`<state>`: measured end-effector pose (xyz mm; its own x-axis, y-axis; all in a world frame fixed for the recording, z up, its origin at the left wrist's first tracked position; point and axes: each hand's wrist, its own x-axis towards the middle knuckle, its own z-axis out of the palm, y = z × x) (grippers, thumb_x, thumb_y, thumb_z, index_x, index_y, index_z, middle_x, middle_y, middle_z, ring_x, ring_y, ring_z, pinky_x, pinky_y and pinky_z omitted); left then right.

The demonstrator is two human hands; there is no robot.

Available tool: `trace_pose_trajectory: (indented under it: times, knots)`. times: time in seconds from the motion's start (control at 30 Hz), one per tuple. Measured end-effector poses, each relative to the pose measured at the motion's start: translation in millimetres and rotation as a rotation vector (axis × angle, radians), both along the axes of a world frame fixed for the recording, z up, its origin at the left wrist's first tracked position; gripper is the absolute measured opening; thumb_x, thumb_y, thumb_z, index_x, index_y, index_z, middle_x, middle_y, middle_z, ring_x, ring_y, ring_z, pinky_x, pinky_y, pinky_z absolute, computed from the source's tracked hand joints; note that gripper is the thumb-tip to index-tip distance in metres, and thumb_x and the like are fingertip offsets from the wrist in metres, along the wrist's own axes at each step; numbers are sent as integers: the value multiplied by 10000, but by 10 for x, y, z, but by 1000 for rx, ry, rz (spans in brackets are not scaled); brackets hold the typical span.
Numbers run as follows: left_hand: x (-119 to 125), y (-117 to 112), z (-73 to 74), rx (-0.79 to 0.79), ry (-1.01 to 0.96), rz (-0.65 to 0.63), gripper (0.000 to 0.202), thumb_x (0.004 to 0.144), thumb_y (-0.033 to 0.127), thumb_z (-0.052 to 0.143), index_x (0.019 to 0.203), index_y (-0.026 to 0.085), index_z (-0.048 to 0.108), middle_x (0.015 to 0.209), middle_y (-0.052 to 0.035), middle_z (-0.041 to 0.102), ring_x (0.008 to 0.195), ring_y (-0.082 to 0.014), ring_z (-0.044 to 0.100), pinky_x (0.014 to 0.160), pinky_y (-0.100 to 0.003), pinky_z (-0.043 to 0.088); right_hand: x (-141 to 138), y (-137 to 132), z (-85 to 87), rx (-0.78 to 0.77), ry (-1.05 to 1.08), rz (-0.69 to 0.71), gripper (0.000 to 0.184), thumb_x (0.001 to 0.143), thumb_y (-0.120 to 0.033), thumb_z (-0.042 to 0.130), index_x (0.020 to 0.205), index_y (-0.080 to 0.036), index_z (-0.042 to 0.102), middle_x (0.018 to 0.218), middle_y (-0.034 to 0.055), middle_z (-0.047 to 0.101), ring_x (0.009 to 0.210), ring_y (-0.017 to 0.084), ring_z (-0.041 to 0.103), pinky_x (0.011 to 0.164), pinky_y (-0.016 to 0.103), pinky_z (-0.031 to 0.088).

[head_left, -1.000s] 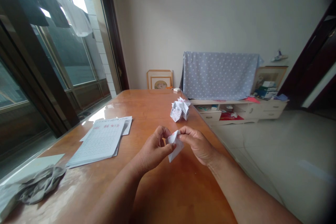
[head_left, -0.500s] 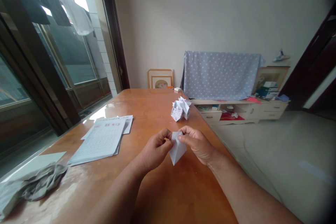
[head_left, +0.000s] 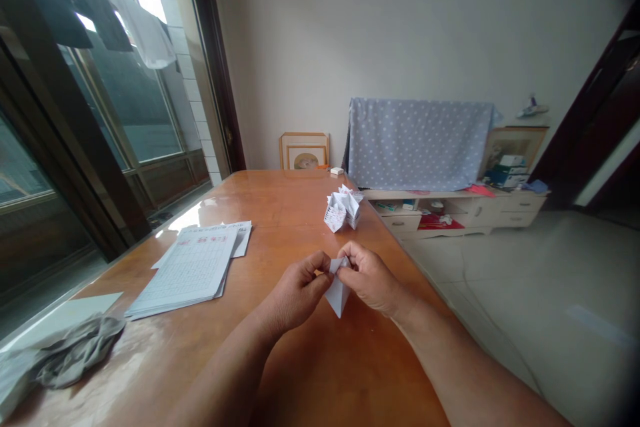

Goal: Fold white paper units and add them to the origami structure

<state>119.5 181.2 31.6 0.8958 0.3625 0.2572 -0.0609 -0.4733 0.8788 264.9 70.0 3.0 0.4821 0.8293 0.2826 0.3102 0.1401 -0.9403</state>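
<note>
My left hand (head_left: 295, 295) and my right hand (head_left: 367, 278) meet over the wooden table (head_left: 320, 373), both pinching a small folded piece of white paper (head_left: 337, 295). Its pointed end hangs downward between them, and my fingers hide its top. Beyond my hands, a cluster of folded white paper units (head_left: 343, 209) with printed marks sits near the table's far right edge, apart from both hands. To the left of my left hand lies a stack of ruled paper sheets (head_left: 190, 270).
A crumpled grey cloth (head_left: 80, 353) lies at the table's near left corner, beside a pale green sheet (head_left: 65, 317). A window (head_left: 135, 93) runs along the left. Past the table's right edge are a tiled floor (head_left: 530, 307) and a low cream cabinet (head_left: 450, 213) under a polka-dot cloth (head_left: 417, 143).
My hands have drawn closer together around the paper. The paper now looks narrower, with its point hanging lower and more of its top covered by my fingers.
</note>
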Motion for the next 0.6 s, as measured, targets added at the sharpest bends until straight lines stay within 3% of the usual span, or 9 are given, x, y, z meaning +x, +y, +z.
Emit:
trace_pose_trajectory:
  times: [0.27,0.6]
  knots:
    - [-14,-22,-4,-53,48,8,174,913,315,523,782,201,534,652,37,520,584,-118,509,571,-236,410,7,31,-61,-10,-68,-51,136,823,-292,635,807,-228,516,655,-61,457,594,117,421,548,235,352]
    - [-30,-41,20,-88,49,4,158,913,286,534,785,194,527,637,34,537,577,-113,538,579,-231,431,17,52,-101,-9,-114,-49,157,819,-317,670,809,-227,542,651,-60,478,595,116,449,530,221,353]
